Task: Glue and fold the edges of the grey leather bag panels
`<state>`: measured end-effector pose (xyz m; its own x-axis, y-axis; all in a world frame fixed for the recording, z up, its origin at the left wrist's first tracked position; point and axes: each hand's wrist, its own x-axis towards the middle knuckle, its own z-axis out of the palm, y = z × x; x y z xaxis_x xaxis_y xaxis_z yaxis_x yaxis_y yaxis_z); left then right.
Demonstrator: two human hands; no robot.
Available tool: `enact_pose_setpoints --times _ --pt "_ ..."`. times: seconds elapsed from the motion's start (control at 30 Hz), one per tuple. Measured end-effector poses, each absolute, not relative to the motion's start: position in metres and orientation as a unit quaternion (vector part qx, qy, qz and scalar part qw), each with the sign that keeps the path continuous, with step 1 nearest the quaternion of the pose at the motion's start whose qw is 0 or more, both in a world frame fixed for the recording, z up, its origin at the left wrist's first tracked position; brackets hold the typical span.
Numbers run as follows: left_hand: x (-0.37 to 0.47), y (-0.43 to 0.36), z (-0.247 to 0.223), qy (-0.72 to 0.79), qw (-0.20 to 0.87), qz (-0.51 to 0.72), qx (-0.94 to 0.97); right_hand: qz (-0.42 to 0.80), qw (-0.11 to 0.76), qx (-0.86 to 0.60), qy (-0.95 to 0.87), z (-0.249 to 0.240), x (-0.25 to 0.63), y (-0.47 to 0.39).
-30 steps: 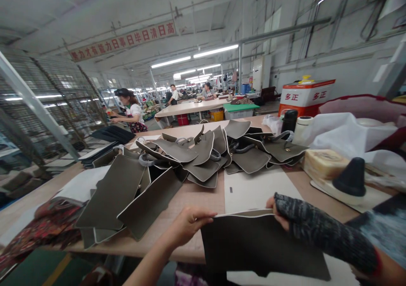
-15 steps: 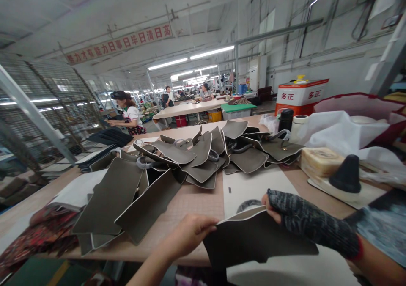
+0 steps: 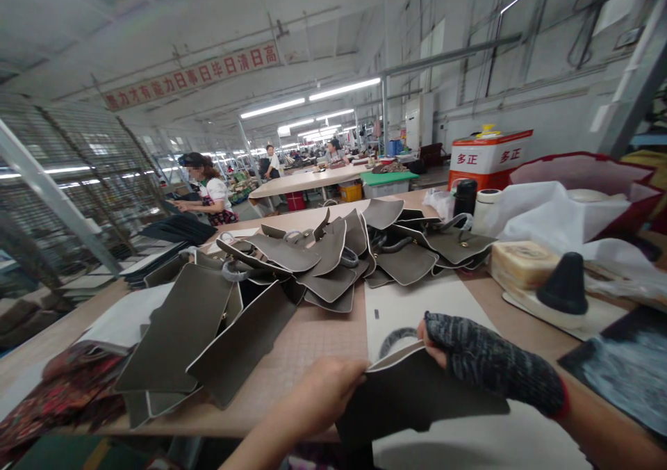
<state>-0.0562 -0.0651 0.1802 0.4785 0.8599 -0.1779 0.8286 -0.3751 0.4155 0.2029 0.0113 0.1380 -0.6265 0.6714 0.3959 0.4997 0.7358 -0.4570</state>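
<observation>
Between my two hands hangs a dark grey-brown leather bag panel [image 3: 411, 397] with a pale edge and a curved handle [image 3: 399, 338] standing up behind it. My left hand [image 3: 333, 386], bare, pinches its upper left corner. My right hand [image 3: 442, 338], in a dark knitted fingerless sleeve, grips the top edge near the handle. The panel's lower part hangs over a white sheet [image 3: 417, 310] on the table. Beyond lie similar bag panels [image 3: 333, 261] in a loose heap, some with wrapped handles. Two large panels [image 3: 180, 324] lean together on the left.
On the right are a cream block [image 3: 524, 261], a black cone [image 3: 563, 286], a dark flask [image 3: 465, 197] and white plastic bags [image 3: 557, 213]. A patterned cloth [image 3: 78, 386] lies at the left edge. A co-worker [image 3: 208, 188] stands beyond the table, at the left.
The held panel's top edge has shifted slightly, and my right hand has moved a little left. More of the handle shows behind the panel. My left hand has moved slightly right.
</observation>
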Motion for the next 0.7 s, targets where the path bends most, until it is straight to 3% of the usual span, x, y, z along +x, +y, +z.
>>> enact_pose_setpoints --times 0.23,0.5,0.7 --pt "-0.041 -0.058 0.178 0.504 0.181 0.032 0.844 0.149 0.282 -0.316 -0.894 0.142 0.197 0.007" --pt "-0.043 -0.053 0.172 0.506 0.241 0.099 0.822 0.133 0.277 -0.296 -0.904 0.148 0.191 -0.001" --pt "-0.053 -0.056 0.17 0.52 0.248 0.115 0.809 0.316 0.254 -0.35 -0.844 0.155 0.204 -0.005"
